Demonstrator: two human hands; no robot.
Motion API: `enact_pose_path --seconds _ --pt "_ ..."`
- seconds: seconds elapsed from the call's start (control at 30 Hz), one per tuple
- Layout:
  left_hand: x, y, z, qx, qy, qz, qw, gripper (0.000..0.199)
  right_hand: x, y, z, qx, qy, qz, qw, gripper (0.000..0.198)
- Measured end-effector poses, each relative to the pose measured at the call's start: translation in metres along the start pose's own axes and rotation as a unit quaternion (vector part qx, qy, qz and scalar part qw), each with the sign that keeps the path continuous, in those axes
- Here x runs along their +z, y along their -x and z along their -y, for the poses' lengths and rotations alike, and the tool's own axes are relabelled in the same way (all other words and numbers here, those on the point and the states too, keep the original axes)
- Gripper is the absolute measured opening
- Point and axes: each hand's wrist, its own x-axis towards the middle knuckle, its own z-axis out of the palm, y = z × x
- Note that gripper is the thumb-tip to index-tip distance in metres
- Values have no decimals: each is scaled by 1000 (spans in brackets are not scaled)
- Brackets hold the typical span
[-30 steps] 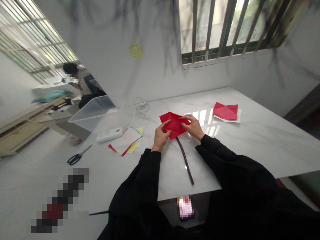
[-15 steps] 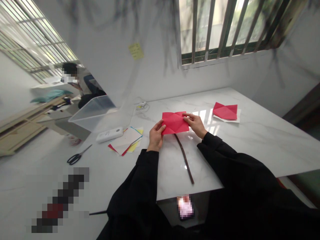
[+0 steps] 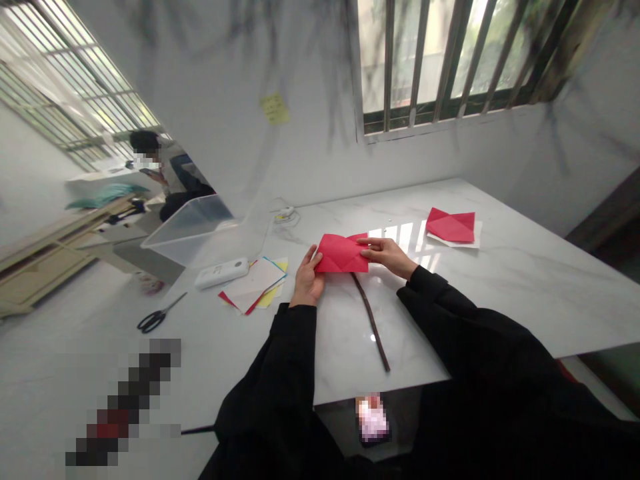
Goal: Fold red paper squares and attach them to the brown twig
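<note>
A creased sheet of red paper [image 3: 343, 256] is held up above the table between my two hands. My left hand [image 3: 308, 279] grips its left edge, thumb in front and fingers behind. At the right edge, my right hand [image 3: 386, 255] pinches the paper between thumb and fingers. Beneath the sheet a thin brown stick [image 3: 371, 317] lies on the white marbled table [image 3: 345, 360], its upper end hidden by the paper. Farther right rests another folded red paper [image 3: 453, 227] on top of a white sheet [image 3: 473, 244].
To the left are a stack of coloured paper [image 3: 255, 283], a white glue gun-like device [image 3: 221, 273], black-handled scissors [image 3: 157, 318] and a clear plastic bin [image 3: 200, 230]. A phone [image 3: 373, 419] is below the table's front edge. Another person [image 3: 165, 170] sits at the far left.
The red paper has shifted slightly left and bows a little more in the middle. My right hand has moved a little left and down with its edge.
</note>
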Motion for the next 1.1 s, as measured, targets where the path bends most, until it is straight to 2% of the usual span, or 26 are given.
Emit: enact_pose_path --seconds 0.1,0.2,0.33,0.47,0.53,0.57,0.6,0.63,0.67,0.73,0.8,0.83,0.9,1.03,1.1 --pt "6 8 -5 -5 -6 44 999 49 0 0 2 -18 18 7 1000 57" --pt "12 19 -15 -52 -5 99 994 42 1 2 7 -27 56 29 998 54" --pt "12 32 -30 -137 -45 87 986 35 6 7 11 -31 104 95 990 48" --pt "11 38 -35 -167 -84 78 979 37 13 11 13 -35 112 138 984 48" --pt "14 39 -42 -109 -95 44 989 35 16 11 13 -43 115 140 983 52" --pt "16 40 -49 -40 -102 15 994 34 16 11 13 -46 118 131 983 54" --pt "17 42 -59 64 -114 -26 991 33 15 10 13 -48 125 115 984 57" --pt "18 44 -72 187 -137 -50 972 35 14 9 13 -48 135 94 985 58" --pt "18 47 -86 300 -175 -56 936 38 13 8 11 -48 147 72 985 57" --pt "15 53 -117 463 -312 -40 829 43 10 6 8 -48 178 40 982 54" --pt "7 56 -138 534 -473 -20 701 47 8 5 3 -53 210 31 976 50" --pt "0 55 -142 535 -538 -11 651 49 7 4 0 -57 225 32 972 49" --pt "-19 50 -138 482 -643 14 595 51 8 3 -5 -68 254 35 964 46" --pt "-68 31 -102 261 -794 15 549 53 8 2 -12 -79 295 38 951 42" --pt "-86 26 -86 164 -818 39 549 56 7 1 -14 -79 304 38 949 41"
